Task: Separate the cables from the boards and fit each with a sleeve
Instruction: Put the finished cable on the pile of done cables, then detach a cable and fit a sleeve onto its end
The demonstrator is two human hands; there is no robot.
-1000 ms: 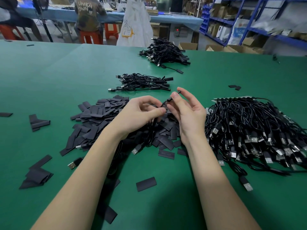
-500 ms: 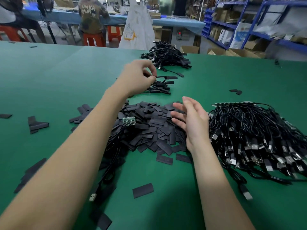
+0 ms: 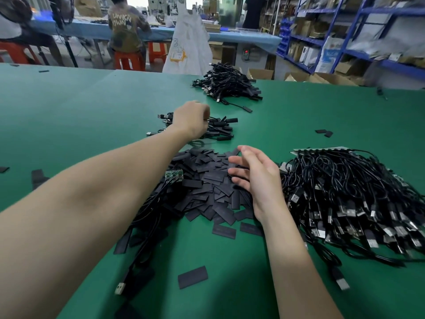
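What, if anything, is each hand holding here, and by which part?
The right hand holds nothing; its fingers spread open over the black sleeve pile. The left hand curls at the small sleeved-cable pile, but whether it grips a cable cannot be told.

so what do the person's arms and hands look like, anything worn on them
Both forearms are bare right up to the bottom edge of the frame: no sleeves show. The left hand and the right hand wear no gloves, and no rings, watch, wristband or finger cots can be seen. The right hand's fingernails look short and unpainted. No markings or tape show on either arm.
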